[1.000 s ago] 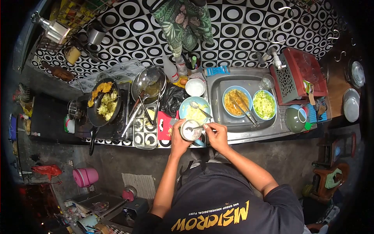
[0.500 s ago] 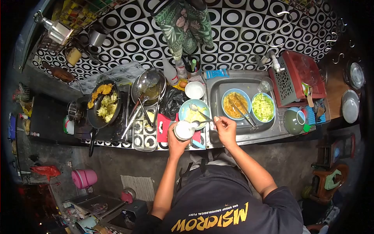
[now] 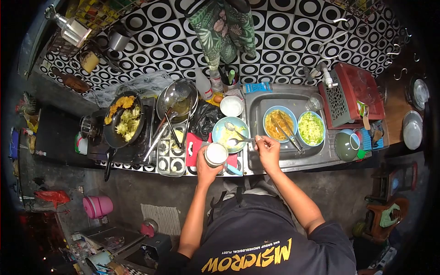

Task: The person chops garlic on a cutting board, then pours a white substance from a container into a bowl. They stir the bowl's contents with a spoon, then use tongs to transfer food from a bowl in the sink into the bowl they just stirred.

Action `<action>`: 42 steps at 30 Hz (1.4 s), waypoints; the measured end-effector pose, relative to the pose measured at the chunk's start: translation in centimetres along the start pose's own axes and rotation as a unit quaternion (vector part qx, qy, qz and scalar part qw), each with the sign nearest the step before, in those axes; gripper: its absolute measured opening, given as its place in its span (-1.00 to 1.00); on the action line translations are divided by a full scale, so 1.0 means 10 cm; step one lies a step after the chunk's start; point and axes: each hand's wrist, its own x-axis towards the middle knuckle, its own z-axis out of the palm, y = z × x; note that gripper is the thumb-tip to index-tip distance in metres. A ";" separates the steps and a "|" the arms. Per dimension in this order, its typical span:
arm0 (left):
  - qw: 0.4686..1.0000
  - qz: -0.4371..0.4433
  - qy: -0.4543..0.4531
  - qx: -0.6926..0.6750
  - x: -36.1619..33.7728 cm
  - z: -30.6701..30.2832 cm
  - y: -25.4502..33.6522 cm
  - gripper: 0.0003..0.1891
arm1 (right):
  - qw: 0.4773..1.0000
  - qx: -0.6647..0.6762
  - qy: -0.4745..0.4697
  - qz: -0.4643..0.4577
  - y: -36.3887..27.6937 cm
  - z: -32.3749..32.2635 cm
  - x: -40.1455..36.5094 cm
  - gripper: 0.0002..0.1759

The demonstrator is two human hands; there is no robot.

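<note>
My left hand [image 3: 207, 170] is wrapped round a jar of white contents [image 3: 216, 154], held at the counter's front edge. In my right hand [image 3: 268, 150] is the handle of a small spoon [image 3: 242, 141], its bowl over a light blue bowl [image 3: 220, 125] of pale yellow food. Another spoon rests in that bowl. Behind it stands a white bowl [image 3: 231, 106]. Beneath the jar and blue bowl a red item [image 3: 193, 149] shows in part.
To the right, the sink [image 3: 256, 110] holds a bowl of orange strips [image 3: 277, 130] with tongs and a bowl of chopped greens [image 3: 311, 129]. At left, a pan [image 3: 120, 140] sits on the stove, beside a lidded pot [image 3: 178, 98] and a glass dish [image 3: 170, 166].
The spoon in my right hand has moved from the jar's rim to over the light blue bowl. The camera view has shifted slightly.
</note>
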 end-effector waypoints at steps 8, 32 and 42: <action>1.000 0.009 -0.020 0.013 0.01 0.02 -0.01 -0.03 | 1.000 0.006 -0.007 0.007 0.07 0.08 0.06 -0.70; 0.994 0.106 -0.022 -0.015 0.16 0.04 0.21 0.00 | 0.949 -0.180 -0.116 -0.232 0.18 0.43 -0.23 -0.84; 0.995 0.099 -0.023 -0.014 0.16 0.03 0.22 -0.02 | 0.980 -0.140 -0.077 -0.120 0.20 0.39 -0.23 -0.71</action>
